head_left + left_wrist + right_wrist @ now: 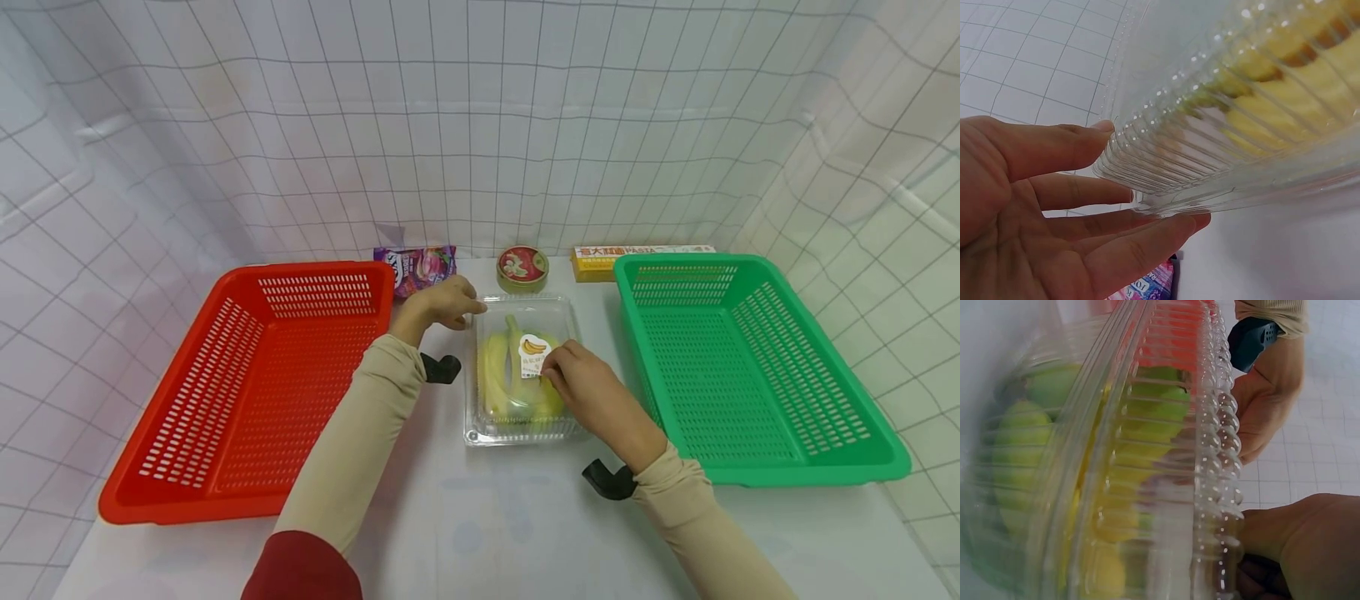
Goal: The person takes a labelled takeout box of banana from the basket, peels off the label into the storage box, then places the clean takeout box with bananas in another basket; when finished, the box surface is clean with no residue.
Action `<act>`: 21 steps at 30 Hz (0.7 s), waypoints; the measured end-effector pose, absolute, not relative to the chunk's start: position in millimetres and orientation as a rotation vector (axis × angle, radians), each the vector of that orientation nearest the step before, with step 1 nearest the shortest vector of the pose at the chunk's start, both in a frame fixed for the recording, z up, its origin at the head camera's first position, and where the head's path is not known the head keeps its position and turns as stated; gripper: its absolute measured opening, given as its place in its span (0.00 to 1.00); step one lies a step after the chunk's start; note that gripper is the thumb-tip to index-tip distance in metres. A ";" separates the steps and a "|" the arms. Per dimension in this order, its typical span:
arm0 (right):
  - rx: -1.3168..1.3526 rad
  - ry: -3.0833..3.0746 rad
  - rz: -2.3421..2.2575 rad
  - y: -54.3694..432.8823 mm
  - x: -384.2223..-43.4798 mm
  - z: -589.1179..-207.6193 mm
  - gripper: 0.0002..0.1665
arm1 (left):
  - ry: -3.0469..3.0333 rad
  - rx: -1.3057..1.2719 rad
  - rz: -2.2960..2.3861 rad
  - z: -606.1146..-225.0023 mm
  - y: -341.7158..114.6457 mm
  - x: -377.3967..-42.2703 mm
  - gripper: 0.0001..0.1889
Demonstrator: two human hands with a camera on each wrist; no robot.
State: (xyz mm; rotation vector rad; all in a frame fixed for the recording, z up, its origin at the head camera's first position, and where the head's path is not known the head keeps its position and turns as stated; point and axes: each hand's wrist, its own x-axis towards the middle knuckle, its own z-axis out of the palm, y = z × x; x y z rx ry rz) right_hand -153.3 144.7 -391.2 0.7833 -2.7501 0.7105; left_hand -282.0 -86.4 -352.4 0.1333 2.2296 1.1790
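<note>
Fingers of the left hand [444, 302] loosely extended, thumb set well apart, both touching the far left corner of a clear plastic box [543, 310] of bananas [495, 375], lying flat on a white table [480, 533]; fingers of the right hand [596, 396] curled, tips close together over the box at the lower right edge of a banana-printed label [532, 352], with no telling from these views whether pinching or only touching; to the left of the box, a red basket [300, 367]; to its right, a green basket [720, 375]; beyond the box, from left to right, a purple snack pouch [426, 267], a round tin [522, 267] and a pasta box [596, 267]; farther back, a grid-patterned curtain [480, 125]
</note>
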 end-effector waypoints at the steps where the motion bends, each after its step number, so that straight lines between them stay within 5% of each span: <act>1: 0.784 -2.740 0.713 144.5 -153.0 -391.7 0.03 | 2.232 0.130 1.179 -350.0 -86.7 -280.2 0.27; 12: 0.640 -2.708 0.816 141.4 -151.8 -393.8 0.04 | 2.278 0.205 1.199 -390.5 -93.0 -311.0 0.29; 21: 0.527 -2.727 0.928 138.7 -151.1 -395.2 0.06 | 2.258 0.195 1.231 -383.7 -94.0 -305.2 0.29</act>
